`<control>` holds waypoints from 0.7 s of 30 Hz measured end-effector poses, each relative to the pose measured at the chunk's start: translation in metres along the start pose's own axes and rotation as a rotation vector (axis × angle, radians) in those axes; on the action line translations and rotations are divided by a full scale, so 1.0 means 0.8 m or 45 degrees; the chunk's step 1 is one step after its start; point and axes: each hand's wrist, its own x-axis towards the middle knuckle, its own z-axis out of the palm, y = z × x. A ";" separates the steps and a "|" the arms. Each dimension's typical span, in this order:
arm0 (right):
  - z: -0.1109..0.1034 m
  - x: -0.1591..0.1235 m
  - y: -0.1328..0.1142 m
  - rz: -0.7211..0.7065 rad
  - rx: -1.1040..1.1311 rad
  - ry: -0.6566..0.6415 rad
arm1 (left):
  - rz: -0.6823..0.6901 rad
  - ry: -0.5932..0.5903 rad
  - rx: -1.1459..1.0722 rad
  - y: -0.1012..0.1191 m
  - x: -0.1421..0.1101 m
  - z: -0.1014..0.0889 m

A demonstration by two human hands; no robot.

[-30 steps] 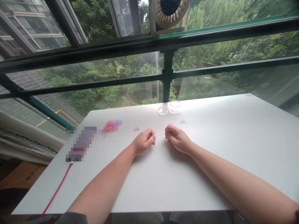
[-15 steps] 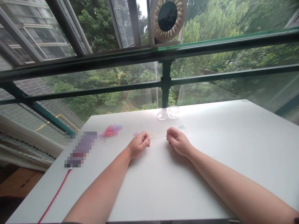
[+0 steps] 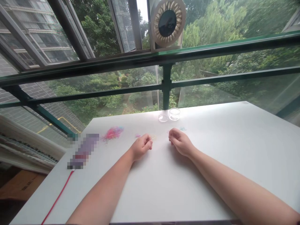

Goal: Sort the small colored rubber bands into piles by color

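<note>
My left hand (image 3: pixel 142 146) rests on the white table (image 3: pixel 211 150) with its fingers curled into a loose fist. My right hand (image 3: pixel 179 142) lies a short way to its right, fingers also curled and pinched together. What either hand holds, if anything, is too small to make out. Tiny coloured bits lie just beyond the hands: a pink one (image 3: pixel 137 136), a yellowish one (image 3: pixel 153 137) and a blue one (image 3: pixel 182 128). A larger pile of pink and blue bits (image 3: pixel 112 133) lies further left.
A small clear jar (image 3: pixel 174 114) and its lid (image 3: pixel 163 118) stand at the table's far edge by the green window frame (image 3: pixel 167 84). A blurred dark object (image 3: pixel 83 150) with a red cord (image 3: pixel 58 197) lies at the left edge. A round fan (image 3: pixel 167 23) sits above.
The hands drew a little further apart than a second ago, when a thin thread seemed stretched between them. The view has tilted up slightly.
</note>
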 end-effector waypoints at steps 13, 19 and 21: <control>0.015 -0.014 -0.007 -0.185 -0.114 -0.288 | -0.045 -0.038 -0.001 0.018 -0.004 0.016; 0.013 -0.015 -0.005 -0.170 -0.100 -0.298 | -0.039 0.010 -0.045 0.013 -0.003 0.021; 0.013 -0.016 -0.006 -0.155 -0.094 -0.292 | -0.032 0.014 -0.047 0.012 -0.003 0.021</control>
